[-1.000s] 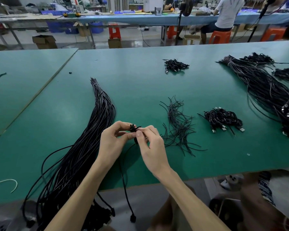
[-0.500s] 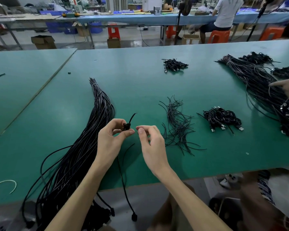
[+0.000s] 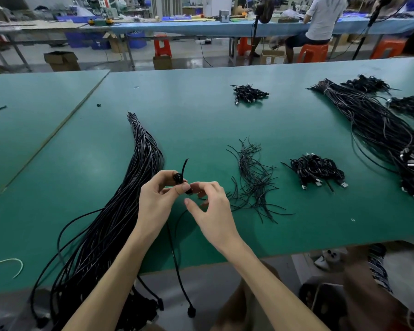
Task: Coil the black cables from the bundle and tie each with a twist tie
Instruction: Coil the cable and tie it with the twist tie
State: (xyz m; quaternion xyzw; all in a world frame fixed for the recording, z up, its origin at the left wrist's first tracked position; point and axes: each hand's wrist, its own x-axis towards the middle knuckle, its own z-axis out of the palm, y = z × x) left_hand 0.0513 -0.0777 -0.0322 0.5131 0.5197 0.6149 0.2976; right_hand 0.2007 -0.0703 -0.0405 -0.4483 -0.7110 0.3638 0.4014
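- Nearest the camera, the plug end of one black cable (image 3: 191, 311) hung below the front edge of the green table (image 3: 201, 115). The cable's length ran up from there to the hands.
- The left hand (image 3: 158, 199) pinched a small wound knot of that cable between thumb and forefinger, just above the table. A short free tail stuck up from the knot.
- The right hand (image 3: 210, 211) was just beside the left, its fingers curled toward the same knot and its thumb held apart below them. Whether those fingers actually gripped the cable could not be told.
- To the left of the hands lay the bundle (image 3: 120, 211) of long black cables. It was bound near its far tip and fanned out toward the table's front edge, where some strands spilled over.
- Just beyond the right hand lay a loose scatter of twist ties (image 3: 253, 182).
- Right of the ties, and apart from them, sat a heap of coiled cables (image 3: 318, 173) with their connectors showing.
- Farther back lay a smaller heap (image 3: 249, 94) of coiled cables.
- A second bundle (image 3: 373, 130) stretched along the table's right side.
- Beyond the table, a person (image 3: 320, 20) sat on an orange stool (image 3: 311, 52) at another bench.
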